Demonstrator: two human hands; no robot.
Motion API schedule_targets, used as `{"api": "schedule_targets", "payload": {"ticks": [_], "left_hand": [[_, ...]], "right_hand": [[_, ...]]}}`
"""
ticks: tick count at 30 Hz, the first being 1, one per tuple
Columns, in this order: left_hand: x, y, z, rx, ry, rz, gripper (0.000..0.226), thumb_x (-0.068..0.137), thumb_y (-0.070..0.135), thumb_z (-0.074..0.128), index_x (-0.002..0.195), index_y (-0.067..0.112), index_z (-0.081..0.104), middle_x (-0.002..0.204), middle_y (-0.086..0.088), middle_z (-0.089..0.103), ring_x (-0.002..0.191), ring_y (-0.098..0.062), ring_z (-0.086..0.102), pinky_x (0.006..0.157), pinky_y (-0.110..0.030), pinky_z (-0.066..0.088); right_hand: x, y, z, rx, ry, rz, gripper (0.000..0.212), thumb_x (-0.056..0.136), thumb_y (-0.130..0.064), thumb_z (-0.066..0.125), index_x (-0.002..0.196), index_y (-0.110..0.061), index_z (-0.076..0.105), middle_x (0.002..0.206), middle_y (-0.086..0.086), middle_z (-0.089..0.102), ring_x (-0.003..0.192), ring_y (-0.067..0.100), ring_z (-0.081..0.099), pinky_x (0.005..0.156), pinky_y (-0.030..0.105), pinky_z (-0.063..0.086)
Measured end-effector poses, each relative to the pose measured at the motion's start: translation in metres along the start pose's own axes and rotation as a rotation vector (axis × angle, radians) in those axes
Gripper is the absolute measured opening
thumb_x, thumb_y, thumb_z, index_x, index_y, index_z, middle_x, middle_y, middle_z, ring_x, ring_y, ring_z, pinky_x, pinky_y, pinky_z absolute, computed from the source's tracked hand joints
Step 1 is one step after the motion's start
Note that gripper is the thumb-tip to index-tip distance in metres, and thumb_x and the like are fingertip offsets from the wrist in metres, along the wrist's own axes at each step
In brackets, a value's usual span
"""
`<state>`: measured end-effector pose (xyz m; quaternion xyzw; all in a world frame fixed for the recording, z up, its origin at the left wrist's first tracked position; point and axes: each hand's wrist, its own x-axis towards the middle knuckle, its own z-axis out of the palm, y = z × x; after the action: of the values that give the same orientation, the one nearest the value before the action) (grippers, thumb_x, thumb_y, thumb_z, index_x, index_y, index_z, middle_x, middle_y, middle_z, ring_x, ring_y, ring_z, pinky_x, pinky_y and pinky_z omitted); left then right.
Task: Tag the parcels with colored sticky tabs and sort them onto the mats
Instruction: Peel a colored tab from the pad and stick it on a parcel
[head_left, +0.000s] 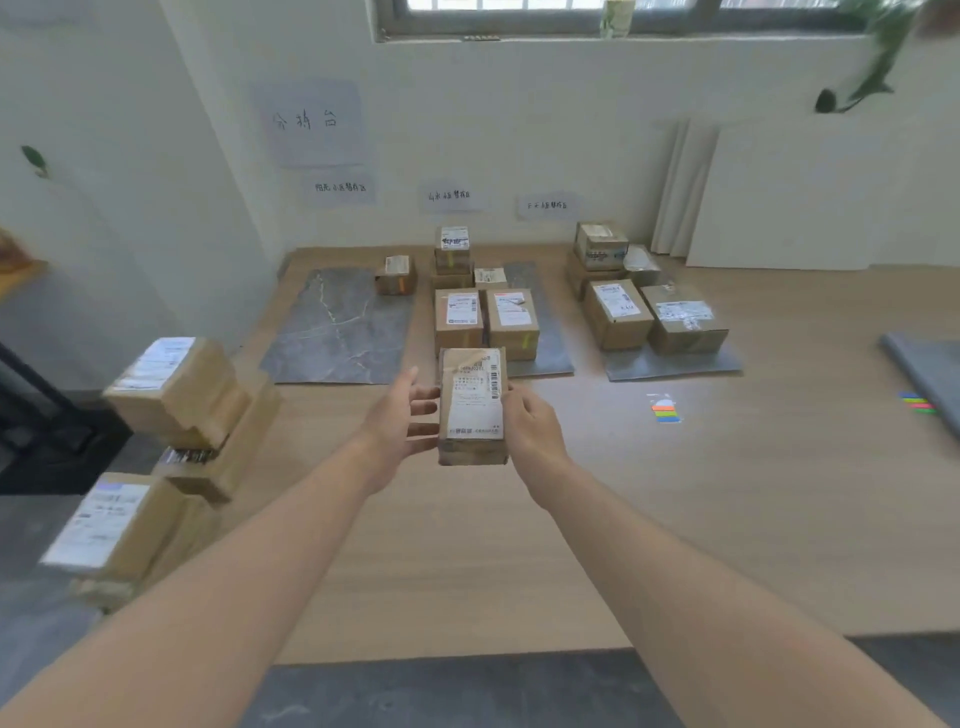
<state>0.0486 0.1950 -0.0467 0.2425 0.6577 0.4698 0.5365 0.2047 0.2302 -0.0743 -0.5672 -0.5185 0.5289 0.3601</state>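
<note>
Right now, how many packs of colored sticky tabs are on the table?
2. One pack lies right of the held parcel; the other at the far right, beside a grey mat. More may be hidden.

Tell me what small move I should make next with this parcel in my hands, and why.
Probably free your right hand and reach for the sticky tabs on the table to its right. The parcel between both hands shows no colored tab that I can see, and your left hand touches its other side and could steady it.
</note>
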Motion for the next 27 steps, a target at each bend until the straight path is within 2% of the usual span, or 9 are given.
{"api": "schedule_targets", "payload": {"ticks": [3, 5, 7, 12, 15, 18, 21, 25, 27], "left_hand": [[0.012, -0.005, 0.039, 0.003, -0.025, -0.017, 0.054, 0.104, 0.048, 0.034, 0.113, 0.008, 0.069, 0.115, -0.015, 0.07, 0.098, -0.031, 0.067, 0.083, -0.041, 0.057], [0.025, -0.008, 0.058, 0.005, -0.043, -0.042, 0.054, 0.104, 0.05, 0.035, 0.113, 0.008, 0.069, 0.115, -0.015, 0.07, 0.098, -0.032, 0.067, 0.089, -0.044, 0.057], [0.044, -0.012, 0.074, 0.005, -0.051, -0.074, 0.055, 0.103, 0.051, 0.037, 0.113, 0.007, 0.068, 0.116, -0.015, 0.07, 0.098, -0.033, 0.067, 0.094, -0.046, 0.056], [0.098, -0.025, 0.112, 0.052, -0.093, -0.163, 0.053, 0.102, 0.051, 0.038, 0.112, 0.008, 0.067, 0.116, -0.015, 0.069, 0.094, -0.033, 0.067, 0.092, -0.045, 0.057], [0.131, -0.034, 0.135, 0.077, -0.149, -0.206, 0.053, 0.102, 0.051, 0.038, 0.115, 0.009, 0.066, 0.118, -0.016, 0.068, 0.1, -0.037, 0.068, 0.094, -0.047, 0.056], [0.158, -0.041, 0.155, 0.096, -0.166, -0.239, 0.051, 0.102, 0.05, 0.037, 0.115, 0.01, 0.065, 0.12, -0.018, 0.066, 0.102, -0.039, 0.067, 0.095, -0.048, 0.055], [0.179, -0.05, 0.172, 0.125, -0.183, -0.281, 0.05, 0.102, 0.049, 0.036, 0.114, 0.01, 0.065, 0.122, -0.018, 0.065, 0.107, -0.043, 0.066, 0.097, -0.048, 0.054], [0.195, -0.065, 0.191, 0.143, -0.172, -0.345, 0.048, 0.102, 0.049, 0.038, 0.115, 0.01, 0.064, 0.123, -0.019, 0.065, 0.11, -0.045, 0.065, 0.098, -0.05, 0.054], [0.203, -0.073, 0.199, 0.136, -0.15, -0.365, 0.048, 0.101, 0.048, 0.039, 0.115, 0.01, 0.064, 0.123, -0.019, 0.065, 0.11, -0.045, 0.065, 0.097, -0.049, 0.054]], "right_hand": [[0.017, 0.014, -0.033, 0.016, 0.002, 0.028, 0.031, 0.1, -0.026, 0.036, 0.1, -0.025, 0.068, 0.102, -0.003, 0.07, 0.096, 0.017, 0.065, 0.069, 0.032, 0.049], [0.031, 0.024, -0.049, 0.028, 0.009, 0.032, 0.032, 0.1, -0.027, 0.037, 0.105, -0.027, 0.068, 0.104, -0.004, 0.071, 0.097, 0.017, 0.066, 0.069, 0.031, 0.049], [0.048, 0.033, -0.062, 0.024, 0.018, 0.043, 0.032, 0.1, -0.026, 0.037, 0.107, -0.027, 0.068, 0.105, -0.004, 0.071, 0.098, 0.017, 0.066, 0.069, 0.03, 0.049], [0.095, 0.066, -0.085, 0.012, 0.064, 0.125, 0.031, 0.099, -0.028, 0.039, 0.109, -0.029, 0.068, 0.106, -0.008, 0.071, 0.1, 0.015, 0.065, 0.076, 0.033, 0.052], [0.125, 0.085, -0.098, -0.007, 0.104, 0.183, 0.03, 0.097, -0.03, 0.039, 0.102, -0.03, 0.069, 0.104, -0.008, 0.072, 0.1, 0.016, 0.065, 0.083, 0.037, 0.053], [0.149, 0.099, -0.111, -0.018, 0.122, 0.227, 0.029, 0.099, -0.027, 0.039, 0.097, -0.03, 0.068, 0.103, -0.006, 0.071, 0.098, 0.018, 0.065, 0.076, 0.035, 0.05], [0.166, 0.118, -0.121, 0.011, 0.134, 0.268, 0.031, 0.1, -0.025, 0.039, 0.091, -0.034, 0.067, 0.105, -0.008, 0.071, 0.1, 0.015, 0.065, 0.086, 0.038, 0.053], [0.182, 0.141, -0.132, 0.001, 0.1, 0.313, 0.034, 0.093, -0.032, 0.038, 0.102, -0.032, 0.071, 0.106, -0.009, 0.072, 0.102, 0.014, 0.066, 0.092, 0.041, 0.055], [0.191, 0.151, -0.137, -0.001, 0.077, 0.322, 0.036, 0.092, -0.033, 0.037, 0.104, -0.03, 0.072, 0.105, -0.009, 0.073, 0.102, 0.014, 0.067, 0.088, 0.039, 0.056]]}}
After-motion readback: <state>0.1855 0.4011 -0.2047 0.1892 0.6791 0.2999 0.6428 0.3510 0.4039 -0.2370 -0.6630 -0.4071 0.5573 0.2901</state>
